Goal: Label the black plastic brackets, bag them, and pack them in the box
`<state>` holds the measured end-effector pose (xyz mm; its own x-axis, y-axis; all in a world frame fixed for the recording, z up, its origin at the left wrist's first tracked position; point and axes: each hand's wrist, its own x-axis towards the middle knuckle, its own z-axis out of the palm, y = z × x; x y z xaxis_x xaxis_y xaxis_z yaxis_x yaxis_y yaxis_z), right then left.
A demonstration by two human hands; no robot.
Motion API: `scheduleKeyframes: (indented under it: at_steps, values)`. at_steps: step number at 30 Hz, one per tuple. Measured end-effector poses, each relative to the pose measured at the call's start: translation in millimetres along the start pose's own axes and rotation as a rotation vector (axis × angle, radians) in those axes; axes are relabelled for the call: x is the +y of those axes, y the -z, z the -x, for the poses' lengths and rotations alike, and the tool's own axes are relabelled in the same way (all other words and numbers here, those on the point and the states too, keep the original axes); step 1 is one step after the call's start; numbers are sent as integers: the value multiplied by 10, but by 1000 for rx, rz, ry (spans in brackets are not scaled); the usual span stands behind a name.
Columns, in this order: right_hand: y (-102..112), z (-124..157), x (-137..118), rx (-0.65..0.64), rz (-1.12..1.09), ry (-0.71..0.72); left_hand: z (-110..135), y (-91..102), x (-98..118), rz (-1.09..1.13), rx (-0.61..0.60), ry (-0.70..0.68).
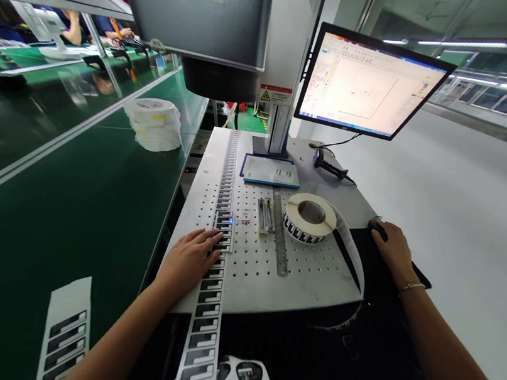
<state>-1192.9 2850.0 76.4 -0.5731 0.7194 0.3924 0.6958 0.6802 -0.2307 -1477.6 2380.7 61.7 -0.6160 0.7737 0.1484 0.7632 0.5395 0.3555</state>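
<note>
A long strip of black-and-white labels runs up the perforated metal plate and drops over its front edge. My left hand lies flat at the strip's left side, fingers stretched out with their tips on the labels. A small blue light spot shows on the strip just beyond them. At the right, my right hand is curled over a black computer mouse on a dark pad. A roll of labels rests on the plate between my hands, with a steel ruler beside it.
Overhead hangs the laser machine head. A lit monitor stands right, above a barcode scanner. A flat blue-edged box sits near the column. Wrapped rolls and a short label strip lie on the green table. People sit far left.
</note>
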Motion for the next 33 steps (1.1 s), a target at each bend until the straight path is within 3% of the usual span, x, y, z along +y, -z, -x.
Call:
scheduleKeyframes:
  at_steps: [33]
  values:
    - [-33, -35, 65, 10, 2, 39, 8, -16, -4, 38, 19, 5]
